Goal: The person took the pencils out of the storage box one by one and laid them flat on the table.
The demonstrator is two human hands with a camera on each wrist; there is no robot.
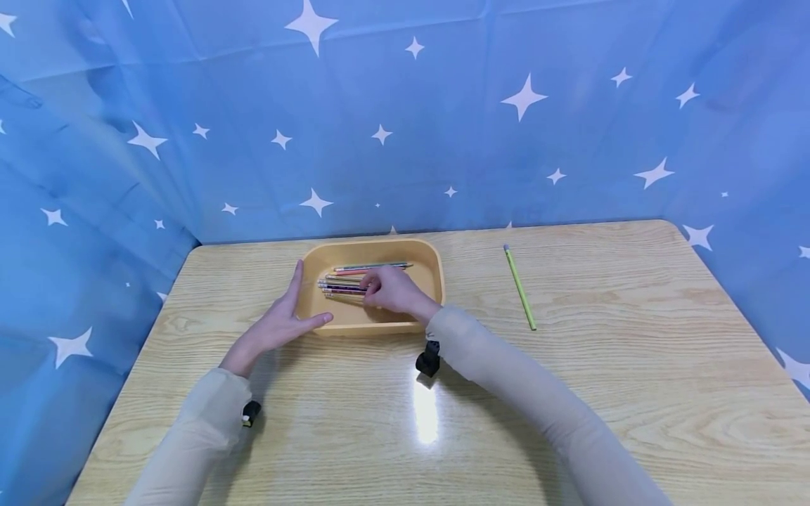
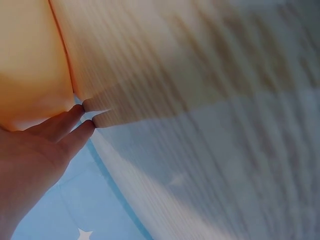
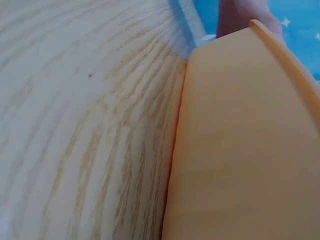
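Observation:
A yellow-orange plastic bin (image 1: 370,328) stands on the table with several pencils (image 1: 344,286) lying side by side in it. My left hand (image 1: 283,325) is spread at the bin's front left corner, its fingers along the outer left wall and the thumb reaching over the front rim. In the left wrist view, straight fingers (image 2: 70,132) touch the bin's outside. My right hand (image 1: 394,289) reaches over the front right rim into the bin. Its thumb and index finger pinch around the right ends of the lower pencils. The bin wall hides these fingertips in the right wrist view.
One yellow-green pencil (image 1: 520,288) lies on the wooden table (image 1: 620,337) to the right of the bin. A blue curtain (image 1: 455,154) with white stars hangs behind the table's back edge.

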